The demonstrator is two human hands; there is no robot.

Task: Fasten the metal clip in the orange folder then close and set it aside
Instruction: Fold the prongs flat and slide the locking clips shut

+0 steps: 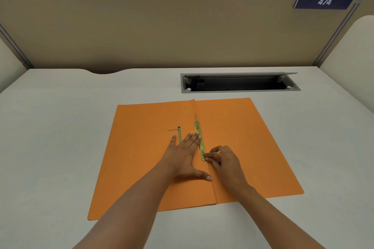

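An orange folder (247, 137) lies open and flat on the desk. Along its centre fold sits a long gold metal clip bar (199, 137), with a thin prong standing up at its far end. A second, shorter gold strip (179, 133) lies on the left leaf. My left hand (185, 155) rests flat on the left leaf, fingers spread, fingertips touching the clip bar. My right hand (223, 160) is curled at the bar's near end, pinching a thin metal prong there between thumb and fingers.
The white desk (60, 137) runs to a beige partition behind. An open cable tray slot (239, 84) is set in the desk just beyond the folder. A sign reading 474 (324, 1) hangs at the upper right.
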